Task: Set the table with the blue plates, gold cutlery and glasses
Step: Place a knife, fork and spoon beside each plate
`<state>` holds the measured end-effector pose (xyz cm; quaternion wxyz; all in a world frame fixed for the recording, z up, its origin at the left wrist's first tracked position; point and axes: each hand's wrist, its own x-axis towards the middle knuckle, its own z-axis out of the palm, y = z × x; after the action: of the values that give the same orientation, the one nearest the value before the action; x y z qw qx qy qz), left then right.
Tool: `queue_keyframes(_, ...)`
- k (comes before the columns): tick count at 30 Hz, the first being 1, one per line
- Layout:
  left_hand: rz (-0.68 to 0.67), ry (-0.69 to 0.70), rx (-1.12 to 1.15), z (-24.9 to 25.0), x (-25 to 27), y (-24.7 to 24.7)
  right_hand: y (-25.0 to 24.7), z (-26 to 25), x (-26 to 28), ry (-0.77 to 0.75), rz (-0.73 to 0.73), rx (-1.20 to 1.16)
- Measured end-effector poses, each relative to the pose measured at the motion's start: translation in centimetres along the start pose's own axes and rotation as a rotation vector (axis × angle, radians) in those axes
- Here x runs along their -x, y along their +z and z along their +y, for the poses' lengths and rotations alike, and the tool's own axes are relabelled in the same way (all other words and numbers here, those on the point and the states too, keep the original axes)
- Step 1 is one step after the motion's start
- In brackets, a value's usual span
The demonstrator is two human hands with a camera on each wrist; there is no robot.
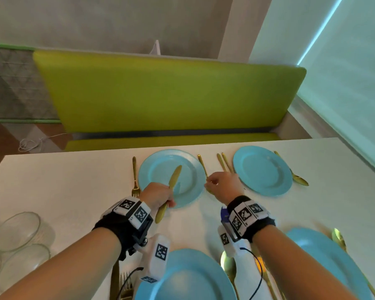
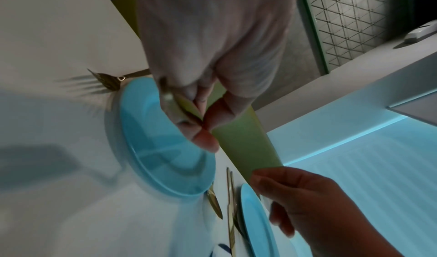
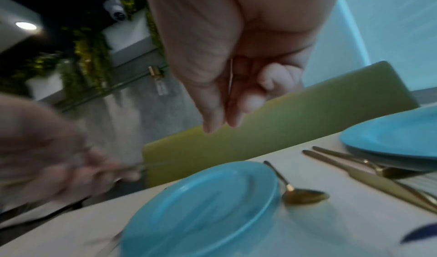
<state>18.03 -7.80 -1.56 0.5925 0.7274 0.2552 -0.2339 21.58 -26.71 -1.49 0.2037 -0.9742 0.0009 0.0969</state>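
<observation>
Left hand (image 1: 158,194) gripping gold knife (image 1: 170,190) over far-left blue plate (image 1: 171,176); right hand (image 1: 222,184) loosely curled, empty, just right of that plate. Best laid parallel beside the spoon (image 3: 300,193), blade toward the plate

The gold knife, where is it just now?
In the head view the gold knife is gripped by the left hand, its blade over the far-left round blue plate.

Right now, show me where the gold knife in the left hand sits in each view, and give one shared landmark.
Head: the gold knife is at centre, slanting over the far left blue plate, gripped by the left hand.
Left wrist: the knife is at centre, pinched in the fingers above that plate.
Right wrist: the knife is a thin blurred streak at left.
Shared landmark: that plate.
</observation>
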Motion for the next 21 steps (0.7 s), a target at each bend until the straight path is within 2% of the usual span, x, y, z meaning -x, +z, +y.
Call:
queue_keyframes(5,-0.104,0.011,0.117,-1.5,4.2,-1.5,3.4,-4.3,7.8,-0.169,-0.045,0.006)
queue_keyframes(8,-0.176,0.027,0.089,-3.0,7.4,-3.8,5.1,-7.3,11.5,-0.216,-0.005,-0.005)
queue_keyframes(11,-0.261,0.052,-0.041,-4.4,9.7,-6.6,6.8,-10.5,14.5,-0.300,0.061,0.021)
queue_keyframes(14,-0.276,0.070,-0.111,-5.5,11.2,-9.3,8.2,-13.2,16.8,-0.397,0.184,0.018)
queue_keyframes(21,-0.296,0.084,-0.099,-6.1,13.6,-13.7,9.1,-17.2,18.1,-0.504,0.241,0.125)
